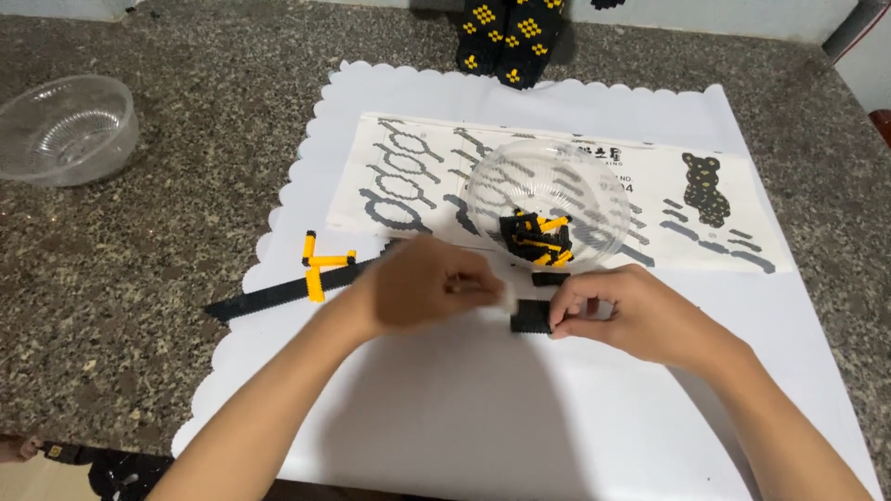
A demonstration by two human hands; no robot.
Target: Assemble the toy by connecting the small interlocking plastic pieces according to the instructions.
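Note:
My right hand [624, 311] pinches a short black toothed brick strip [530, 318] that rests on the white scalloped mat [483, 408]. My left hand [422, 283] is blurred, just left of that strip, with its fingers curled; whether it holds a small piece is unclear. Behind the hands stands a clear plastic bowl [594, 186] with black and yellow bricks [538, 237] in it. One small black piece [549, 277] lies in front of the bowl. To the left lies a long black strip [278, 295] with yellow bricks [320, 264] attached.
A printed instruction sheet [668, 199] lies under the bowl. An empty clear bowl [63, 125] sits at the far left on the granite counter [139, 278]. A black and yellow built model [506, 35] stands at the back edge.

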